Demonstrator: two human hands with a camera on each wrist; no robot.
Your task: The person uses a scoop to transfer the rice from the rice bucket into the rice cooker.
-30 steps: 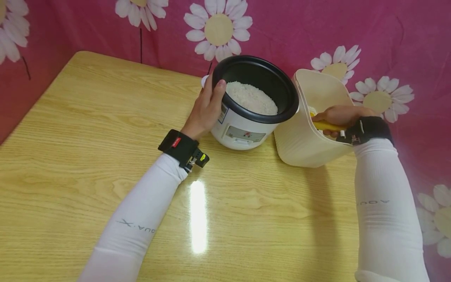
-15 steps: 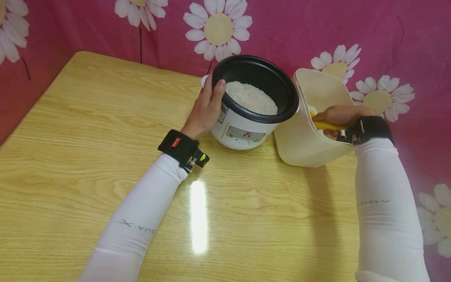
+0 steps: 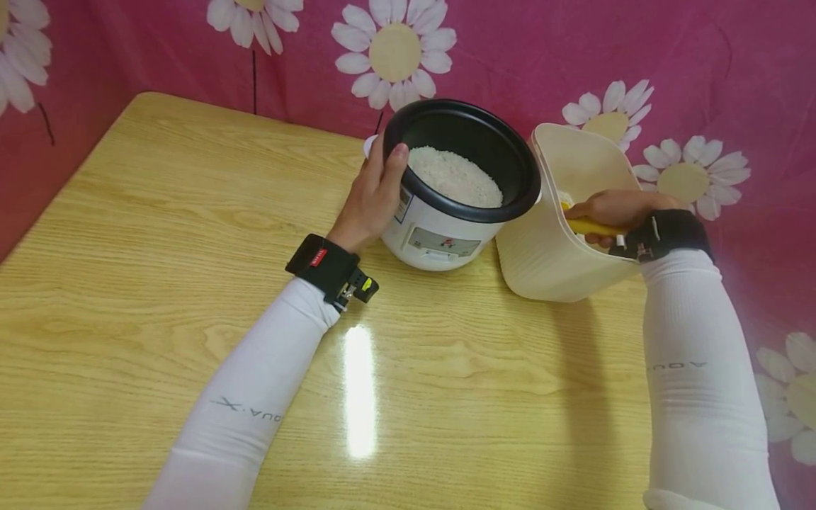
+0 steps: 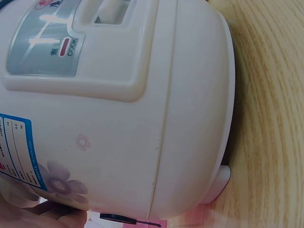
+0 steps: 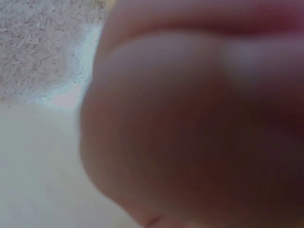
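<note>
A white rice cooker (image 3: 440, 249) with a black inner pot stands on the wooden table, white rice (image 3: 455, 177) lying in the pot. My left hand (image 3: 372, 197) grips the cooker's left side, its thumb up against the black rim. To the right, a cream rice bin (image 3: 538, 258) stands with its top uncovered. Inside its mouth my right hand (image 3: 615, 209) holds a yellow handle (image 3: 593, 227), seemingly of a scoop; its far end is mostly hidden. The right wrist view shows loose rice grains (image 5: 38, 52) beyond the blurred hand.
The wooden table (image 3: 191, 297) stretches left and toward the front. Behind it hangs a pink cloth (image 3: 510, 49) printed with white daisies, close to the cooker and the bin. The cooker and bin stand nearly side by side.
</note>
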